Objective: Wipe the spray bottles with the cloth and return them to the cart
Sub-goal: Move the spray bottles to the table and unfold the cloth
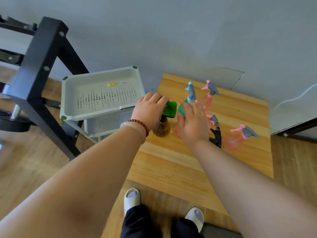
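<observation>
My left hand point(151, 107) grips a green cloth point(170, 109) and holds it on top of a brown spray bottle point(162, 127) standing at the table's left edge. My right hand point(193, 122) hovers open just right of the cloth, fingers spread, over a green bottle with a blue-grey trigger point(190, 93). A pink bottle point(210, 95) stands behind it. Another pink bottle point(240, 136) and a dark bottle point(217, 136) stand to the right. A further pink bottle point(212, 119) is partly hidden by my right hand. The grey cart point(103, 93) stands left of the table, its top tray holding nothing.
The small wooden table point(180, 164) stands against a grey wall. A black metal frame point(39, 74) rises left of the cart. My feet in white slippers point(132, 196) are at the table's near edge. A white cable point(295, 97) runs along the wall at right.
</observation>
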The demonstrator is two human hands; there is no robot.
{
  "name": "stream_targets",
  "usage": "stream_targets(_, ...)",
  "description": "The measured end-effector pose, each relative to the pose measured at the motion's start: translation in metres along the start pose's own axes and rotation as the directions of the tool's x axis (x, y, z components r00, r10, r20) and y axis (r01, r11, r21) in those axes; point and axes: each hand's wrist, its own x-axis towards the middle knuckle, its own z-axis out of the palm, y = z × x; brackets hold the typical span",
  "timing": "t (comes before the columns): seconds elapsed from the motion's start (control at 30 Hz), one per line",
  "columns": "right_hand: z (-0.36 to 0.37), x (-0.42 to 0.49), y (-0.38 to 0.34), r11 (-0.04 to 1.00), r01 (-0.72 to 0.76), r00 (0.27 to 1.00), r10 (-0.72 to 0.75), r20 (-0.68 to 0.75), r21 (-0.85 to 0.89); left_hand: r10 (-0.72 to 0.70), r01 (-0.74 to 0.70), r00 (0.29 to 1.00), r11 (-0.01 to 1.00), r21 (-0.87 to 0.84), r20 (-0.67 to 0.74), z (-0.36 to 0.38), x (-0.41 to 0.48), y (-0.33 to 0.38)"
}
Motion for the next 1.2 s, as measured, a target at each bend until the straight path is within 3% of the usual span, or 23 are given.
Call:
stream_targets(0.27,-0.029,-0.031,0.043,1.000,0.014,1.000,-0.014,0.002,0.017,0.086,-0.086,0.995,0.996,0.020,-0.040,0.020,-0.015,0.055)
stream_targets(0.57,-0.025,-0.061,0.085,0.998,0.046,0.999,-0.045,0.025,-0.033,0.019,-0.019,1.000,0.999,-0.032,-0.012,0.052,-0.032,0.092)
stream_targets(0.9,0.025,-0.095,0.073,0.988,-0.128,0.990,0.132,0.047,-0.082,0.061,-0.048,0.988,0.994,-0.097,0.140,0.081,-0.062,0.062)
stream_targets(1.2,0.075,-0.118,0.081,0.986,-0.130,0.991,0.134,0.025,-0.102,0.097,-0.083,0.990,0.988,-0.133,0.107,0.122,-0.090,0.049)
